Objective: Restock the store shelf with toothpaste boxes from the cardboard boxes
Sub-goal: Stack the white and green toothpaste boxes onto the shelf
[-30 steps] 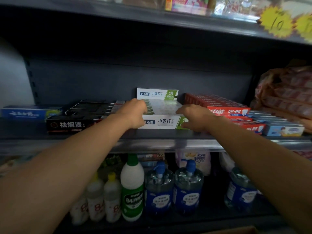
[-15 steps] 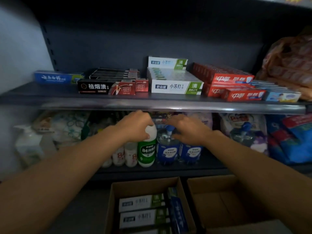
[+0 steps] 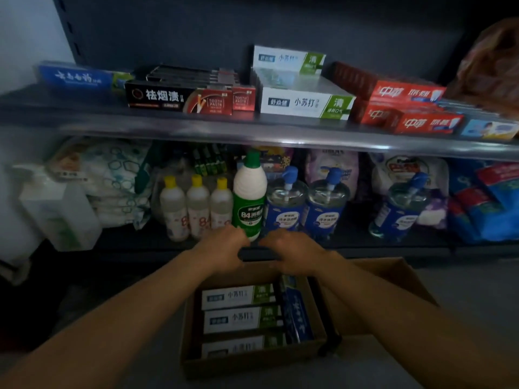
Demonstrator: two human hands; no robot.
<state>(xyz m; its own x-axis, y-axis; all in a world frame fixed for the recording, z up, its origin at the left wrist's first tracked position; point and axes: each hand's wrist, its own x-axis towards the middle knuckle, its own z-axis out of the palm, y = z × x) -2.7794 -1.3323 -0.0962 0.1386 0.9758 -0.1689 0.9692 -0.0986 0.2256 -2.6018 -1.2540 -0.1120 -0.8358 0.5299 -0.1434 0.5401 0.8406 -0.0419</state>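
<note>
White-and-green toothpaste boxes (image 3: 241,296) lying flat in open cardboard box (image 3: 247,363) on floor, below both hands. 3 visible, stacked front to back, long axes running left-right, printed faces up, green end panels pointing right. 2 blue toothpaste boxes (image 3: 297,313) wedged on edge along right wall of carton, long axes running near-far. 2nd cardboard box (image 3: 393,273) just beside, to the right; contents hidden by right forearm.

Up on shelf (image 3: 252,130): same white/green boxes (image 3: 304,103) stacked w/ long axes left-right, green ends right; black/red boxes (image 3: 179,98) to the left, red boxes (image 3: 407,94) to the right.

Left hand (image 3: 224,248) and right hand (image 3: 289,251) close together, apart from each other, over far rim of carton, in front of green bottle (image 3: 249,203). Fingers loosely curled, gripping nothing, though fingertips are dim and prob. partly hidden.

Vs 0.5 s ago: hands lower, dropped from bottle-top height to bottle-base height; view tilted down, more of carton showing. Vs 1 s ago: hands off the shelf stack.
</note>
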